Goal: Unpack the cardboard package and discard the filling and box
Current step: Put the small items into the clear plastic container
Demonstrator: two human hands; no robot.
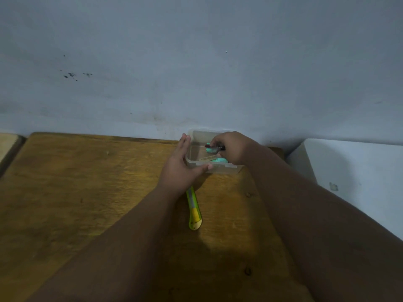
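**Picking from tray, no package in view**

Left hand (181, 168) open, flat against clear plastic tray (214, 168) near corner, thumb along front rim. Right hand (232, 149) inside tray, fingers pinched on small dark item (209, 145); teal pieces (221, 160) beneath. Yellow-green utility knife (194, 211) on wooden table (76, 192), under left wrist. Cardboard package out of frame. Advice: brace tray, lift straight up, clear of rim.

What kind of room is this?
Probably a plain home or work corner: a wooden table pushed against a scuffed grey wall, with a yellow utility knife and a clear plastic box of small bits.
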